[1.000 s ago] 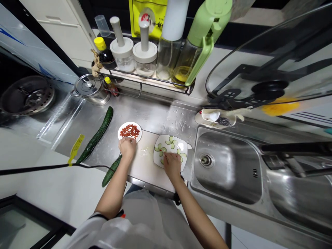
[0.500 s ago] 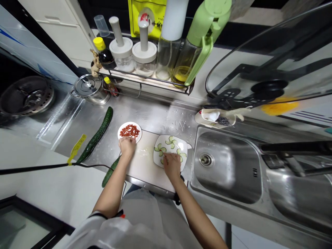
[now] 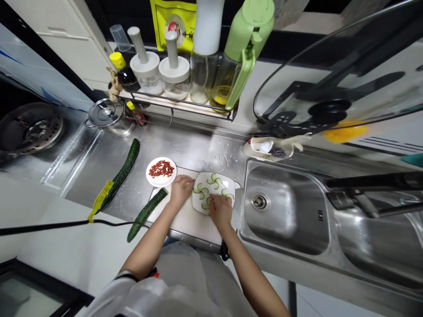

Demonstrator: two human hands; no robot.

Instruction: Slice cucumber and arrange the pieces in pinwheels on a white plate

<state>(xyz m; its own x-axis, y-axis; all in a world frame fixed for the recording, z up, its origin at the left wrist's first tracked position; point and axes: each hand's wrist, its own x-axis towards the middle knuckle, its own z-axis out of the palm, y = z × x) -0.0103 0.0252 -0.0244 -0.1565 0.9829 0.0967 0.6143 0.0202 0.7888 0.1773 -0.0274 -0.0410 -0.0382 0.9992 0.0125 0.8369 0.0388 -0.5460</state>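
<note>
A white plate (image 3: 231, 184) carries cucumber slices (image 3: 214, 179) fanned into pinwheel shapes, one with a red berry at its centre. Over the plate's lower part is my right hand (image 3: 221, 211), fingers bent down together; anything between them is hidden. My left hand (image 3: 180, 191) is at the plate's left edge, thumb and fingers pinched; what they hold is too small to make out. Behind it sits a small white dish (image 3: 161, 180) of red dried berries (image 3: 161, 168). A cut cucumber (image 3: 147, 214) rests partly on the cutting board (image 3: 185, 220), left of my left hand.
A whole cucumber (image 3: 124, 174) lies farther left, near a lidded pot (image 3: 110, 116). To the right is a steel sink (image 3: 287, 211). A black knife handle (image 3: 224, 251) juts over the front edge. Jars and bottles line a rack (image 3: 185, 105); a cable (image 3: 66, 216) crosses the left.
My left hand has moved right, from the berry dish to the plate's left edge, uncovering the cut cucumber's end. My right hand stays over the plate. The view has shifted slightly.
</note>
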